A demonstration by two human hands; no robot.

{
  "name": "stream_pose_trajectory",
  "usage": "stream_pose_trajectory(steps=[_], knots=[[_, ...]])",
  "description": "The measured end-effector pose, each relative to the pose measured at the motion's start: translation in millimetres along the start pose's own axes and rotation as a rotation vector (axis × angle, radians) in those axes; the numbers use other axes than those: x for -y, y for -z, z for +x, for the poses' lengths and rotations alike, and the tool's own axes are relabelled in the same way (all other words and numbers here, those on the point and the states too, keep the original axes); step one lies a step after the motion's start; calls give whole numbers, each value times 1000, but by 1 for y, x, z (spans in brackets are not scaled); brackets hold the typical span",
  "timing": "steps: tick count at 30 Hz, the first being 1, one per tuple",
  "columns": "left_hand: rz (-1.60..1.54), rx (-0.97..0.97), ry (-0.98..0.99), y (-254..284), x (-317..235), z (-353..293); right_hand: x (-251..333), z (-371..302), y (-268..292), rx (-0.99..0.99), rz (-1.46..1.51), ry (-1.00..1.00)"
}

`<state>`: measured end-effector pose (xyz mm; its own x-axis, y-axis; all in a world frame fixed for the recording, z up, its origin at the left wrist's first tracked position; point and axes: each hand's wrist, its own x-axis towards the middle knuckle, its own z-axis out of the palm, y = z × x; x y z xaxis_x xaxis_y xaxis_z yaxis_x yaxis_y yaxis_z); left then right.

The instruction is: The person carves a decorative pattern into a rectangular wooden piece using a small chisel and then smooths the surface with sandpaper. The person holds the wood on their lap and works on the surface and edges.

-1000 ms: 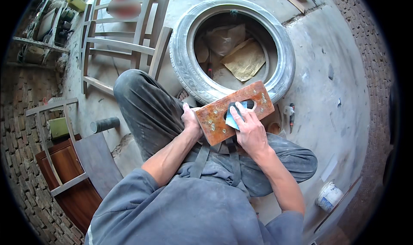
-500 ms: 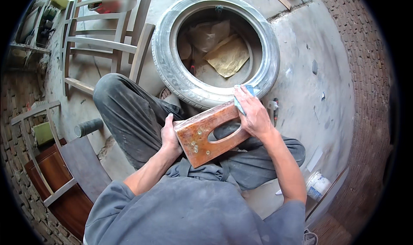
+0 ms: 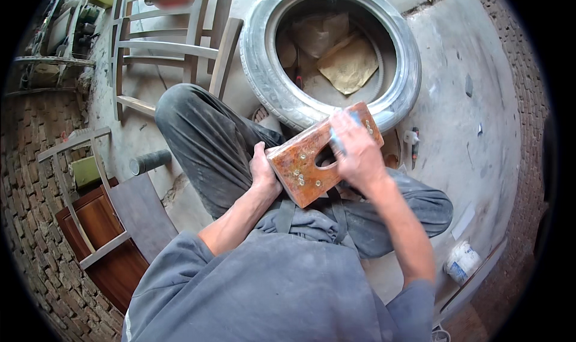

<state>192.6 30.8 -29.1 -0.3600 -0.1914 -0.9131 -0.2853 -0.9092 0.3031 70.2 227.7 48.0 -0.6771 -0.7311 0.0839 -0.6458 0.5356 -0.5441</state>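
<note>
A thick orange-brown wooden piece (image 3: 293, 168) with an oval slot and several pale round spots lies tilted above my lap. My left hand (image 3: 264, 173) is closed round its left end, thumb along the upper edge. Across the face, around the slot, my right hand (image 3: 359, 153) presses a blue sheet that looks like sandpaper (image 3: 355, 117); motion blurs the fingers, and most of the sheet is hidden under them. The far right end of the wood overlaps the near rim of a dusty tyre (image 3: 257, 63).
Inside the tyre lies a crumpled yellowish sheet (image 3: 351, 66). Wooden chair frames (image 3: 171, 45) stand at the far left, a green cylinder (image 3: 150, 162) nearer. A reddish-brown panel (image 3: 99, 222) lies at left. To the right are a small tool (image 3: 414, 147) and a white tub (image 3: 462, 263).
My right hand has moved from the wood's right end leftward over its face with the blue sheet. My left hand keeps its hold. The whole view has shifted slightly.
</note>
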Motion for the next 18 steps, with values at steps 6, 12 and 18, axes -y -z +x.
stream_pose_trajectory(steps=[6,12,18], knots=[[-48,11,37,-6,-2,2,69,-1,-26,-35,186,169],[-31,21,39,-8,-7,-5,74,-5,-36,-76,65,117],[-74,-43,58,-16,-4,3,18,1,-22,-118,-35,-45]])
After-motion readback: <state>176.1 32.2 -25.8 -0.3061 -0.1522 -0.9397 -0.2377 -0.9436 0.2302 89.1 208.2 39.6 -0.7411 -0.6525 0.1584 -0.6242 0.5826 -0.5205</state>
